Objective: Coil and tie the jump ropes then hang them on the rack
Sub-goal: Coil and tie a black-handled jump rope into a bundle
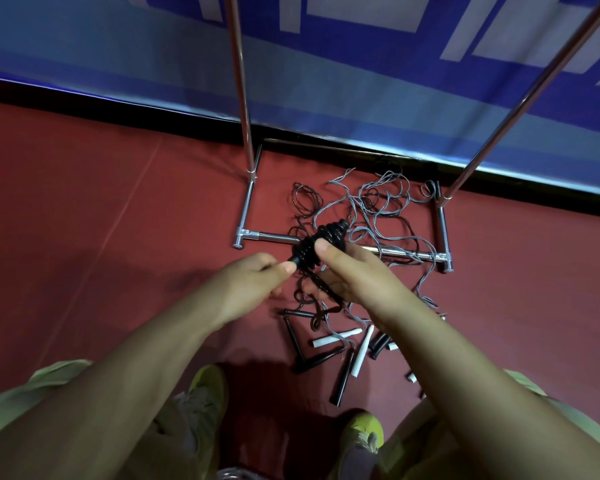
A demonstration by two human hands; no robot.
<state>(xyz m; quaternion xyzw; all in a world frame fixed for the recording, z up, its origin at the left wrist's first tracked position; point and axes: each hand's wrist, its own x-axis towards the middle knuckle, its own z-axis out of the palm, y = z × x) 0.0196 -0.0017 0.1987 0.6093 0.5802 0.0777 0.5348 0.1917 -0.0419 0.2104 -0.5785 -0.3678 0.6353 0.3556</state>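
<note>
Between our hands sits the black coiled rope (321, 244): our right hand (357, 275) grips the bundle, our left hand (257, 277) pinches its handle end. Loosen either grip and the wraps could spring apart onto the tangled ropes (378, 209) beyond.

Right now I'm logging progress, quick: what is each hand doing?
Left hand: pinching the end of the black coiled rope.
Right hand: gripping that same coiled bundle.
</note>
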